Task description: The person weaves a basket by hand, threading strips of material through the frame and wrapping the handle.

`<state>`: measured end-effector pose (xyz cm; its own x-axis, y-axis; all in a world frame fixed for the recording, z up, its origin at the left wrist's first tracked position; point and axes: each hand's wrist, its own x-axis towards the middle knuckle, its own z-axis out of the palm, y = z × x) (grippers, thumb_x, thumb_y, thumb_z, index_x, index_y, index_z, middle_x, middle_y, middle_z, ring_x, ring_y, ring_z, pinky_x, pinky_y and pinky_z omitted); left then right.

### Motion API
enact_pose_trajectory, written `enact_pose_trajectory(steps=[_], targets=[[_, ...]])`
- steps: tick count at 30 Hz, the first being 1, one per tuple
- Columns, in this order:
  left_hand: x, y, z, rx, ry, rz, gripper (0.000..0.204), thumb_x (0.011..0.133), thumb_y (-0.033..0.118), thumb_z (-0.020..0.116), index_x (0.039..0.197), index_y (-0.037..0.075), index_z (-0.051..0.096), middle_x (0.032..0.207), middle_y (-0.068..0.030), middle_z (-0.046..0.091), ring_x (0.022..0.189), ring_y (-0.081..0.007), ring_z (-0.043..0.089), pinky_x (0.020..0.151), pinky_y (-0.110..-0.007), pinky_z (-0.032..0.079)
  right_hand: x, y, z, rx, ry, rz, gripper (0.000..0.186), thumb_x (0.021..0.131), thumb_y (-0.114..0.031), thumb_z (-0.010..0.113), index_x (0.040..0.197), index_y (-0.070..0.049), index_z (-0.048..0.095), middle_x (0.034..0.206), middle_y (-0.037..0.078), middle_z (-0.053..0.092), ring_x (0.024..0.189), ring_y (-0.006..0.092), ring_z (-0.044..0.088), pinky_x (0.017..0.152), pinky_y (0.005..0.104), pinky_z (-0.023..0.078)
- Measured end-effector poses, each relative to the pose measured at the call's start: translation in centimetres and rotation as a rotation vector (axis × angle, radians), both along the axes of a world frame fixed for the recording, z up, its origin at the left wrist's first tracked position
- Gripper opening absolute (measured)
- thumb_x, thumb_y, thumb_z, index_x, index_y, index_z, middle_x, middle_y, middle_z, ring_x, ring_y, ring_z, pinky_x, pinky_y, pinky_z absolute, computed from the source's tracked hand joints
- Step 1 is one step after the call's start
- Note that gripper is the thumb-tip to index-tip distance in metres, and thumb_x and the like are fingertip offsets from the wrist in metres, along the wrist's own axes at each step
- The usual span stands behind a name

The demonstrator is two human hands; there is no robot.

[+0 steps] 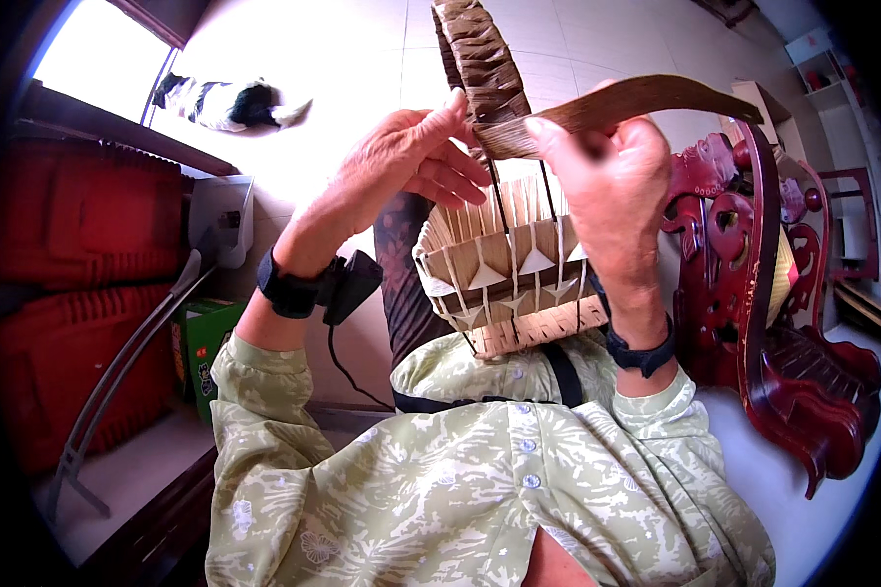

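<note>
A small woven basket (499, 269) of pale strips, with triangle shapes and dark upright rods, rests at my lap. Above it rises a handle (480, 59) wrapped in brown leaf strip. My left hand (421, 157) holds the handle's lower end, thumb against it and fingers curled loosely, some fingertips partly hidden. My right hand (607, 176) grips a wide, flat brown strip (685, 88) that runs from the handle out to the right, with my thumb pressed on its face.
Red carved wooden chair (773, 372) at right; shelving (827, 108) behind. Stacked red bins (83, 215), a metal-framed item (108, 411) and green box (206, 333) at left. A black-and-white animal (225, 103) lies on the floor (343, 49) near the bright doorway.
</note>
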<state>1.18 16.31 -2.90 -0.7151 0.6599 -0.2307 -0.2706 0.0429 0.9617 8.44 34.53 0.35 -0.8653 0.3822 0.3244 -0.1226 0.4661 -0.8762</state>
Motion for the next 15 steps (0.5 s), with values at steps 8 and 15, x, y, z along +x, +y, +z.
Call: enact_pose_trajectory(steps=[8,15], targets=[[-0.1,2.0,-3.7,0.318,-0.007,0.020,0.031,0.095,0.028,0.061,0.110,0.001,0.061,0.098,-0.0088,0.069,0.090,-0.0169,0.069,0.078,-0.028,0.057,-0.9,3.1,-1.4,-0.037,-0.043,0.122,0.010,0.082,-0.005,0.071,0.084,-0.002,0.062,0.078,-0.002,0.063,0.070,0.0031,0.053,0.064,0.0186,0.043],[0.3,2.8,-3.1,0.305,0.063,0.070,0.026,0.096,0.025,0.060,0.105,0.000,0.062,0.092,-0.0095,0.070,0.083,-0.0171,0.070,0.072,-0.027,0.057,-2.3,4.7,-1.0,-0.241,-0.102,0.220,0.018,0.077,-0.015,0.078,0.079,-0.001,0.067,0.069,0.001,0.064,0.061,0.0068,0.056,0.058,0.0221,0.045]])
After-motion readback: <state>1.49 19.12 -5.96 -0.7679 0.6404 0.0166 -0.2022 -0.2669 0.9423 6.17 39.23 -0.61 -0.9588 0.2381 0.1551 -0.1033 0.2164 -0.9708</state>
